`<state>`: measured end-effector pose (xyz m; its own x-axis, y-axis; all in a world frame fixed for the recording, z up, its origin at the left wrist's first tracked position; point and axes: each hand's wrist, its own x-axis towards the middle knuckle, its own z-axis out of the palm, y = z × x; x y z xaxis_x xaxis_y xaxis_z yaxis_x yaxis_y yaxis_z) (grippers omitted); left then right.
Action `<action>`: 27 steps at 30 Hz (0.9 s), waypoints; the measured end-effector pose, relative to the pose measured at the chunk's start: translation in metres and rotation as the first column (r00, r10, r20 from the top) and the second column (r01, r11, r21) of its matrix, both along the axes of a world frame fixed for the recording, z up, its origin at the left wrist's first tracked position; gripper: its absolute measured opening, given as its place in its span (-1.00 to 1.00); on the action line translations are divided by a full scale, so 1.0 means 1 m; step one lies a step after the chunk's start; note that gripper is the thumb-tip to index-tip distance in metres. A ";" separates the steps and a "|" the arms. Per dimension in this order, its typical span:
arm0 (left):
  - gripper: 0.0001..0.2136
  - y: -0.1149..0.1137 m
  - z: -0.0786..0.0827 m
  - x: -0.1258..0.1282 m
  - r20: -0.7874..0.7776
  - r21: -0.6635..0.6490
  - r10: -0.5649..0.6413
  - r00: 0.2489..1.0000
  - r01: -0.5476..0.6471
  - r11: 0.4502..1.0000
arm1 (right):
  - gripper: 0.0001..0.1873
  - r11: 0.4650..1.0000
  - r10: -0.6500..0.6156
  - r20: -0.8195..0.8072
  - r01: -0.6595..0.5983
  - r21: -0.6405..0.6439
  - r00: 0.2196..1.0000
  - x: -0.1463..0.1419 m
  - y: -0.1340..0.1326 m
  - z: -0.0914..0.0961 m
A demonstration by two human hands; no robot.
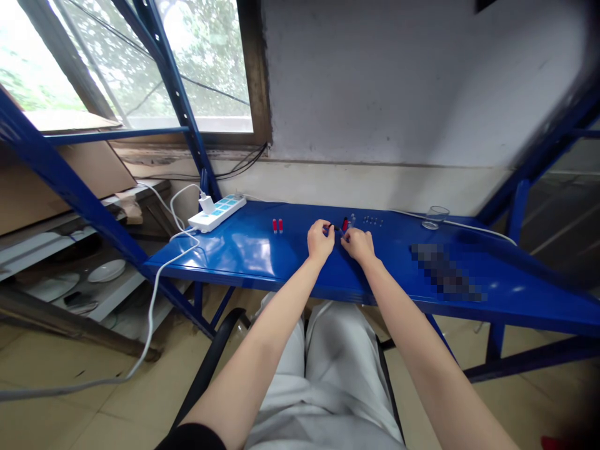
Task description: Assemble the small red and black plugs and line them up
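Note:
My left hand [320, 241] is closed in a pinch on a small dark cylindrical piece [334, 227] above the blue table [300, 250]. Just to its right, my right hand [359, 244] has its fingers pressed together near the piece's other side; what they pinch is too small to name. Right behind the hands is a small red and black cylinder [345, 222], with small clear pieces [352, 219] beside it. Farther left, a pair of small red cylinders with pale ends [278, 225] sits on the table.
Several tiny shiny parts [374, 220] lie right of the hands at the back. A clear glass [435, 217] is near the wall. A white power strip [218, 212] with a plugged charger occupies the left end. A blurred-out dark object [447, 273] lies at the right.

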<state>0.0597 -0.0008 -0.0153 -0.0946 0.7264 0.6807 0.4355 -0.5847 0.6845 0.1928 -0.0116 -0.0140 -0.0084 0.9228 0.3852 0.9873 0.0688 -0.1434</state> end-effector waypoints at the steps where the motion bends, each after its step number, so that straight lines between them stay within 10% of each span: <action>1: -0.96 0.000 0.000 0.000 -0.009 -0.004 -0.002 1.000 0.002 1.000 | -0.89 1.000 0.009 0.006 -0.009 0.004 1.000 0.000 0.000 0.000; 27: -0.93 -0.001 -0.004 0.003 -0.078 -0.189 -0.211 0.974 0.193 0.963 | -0.80 0.989 0.117 -0.009 -0.115 0.097 0.993 -0.002 -0.005 0.005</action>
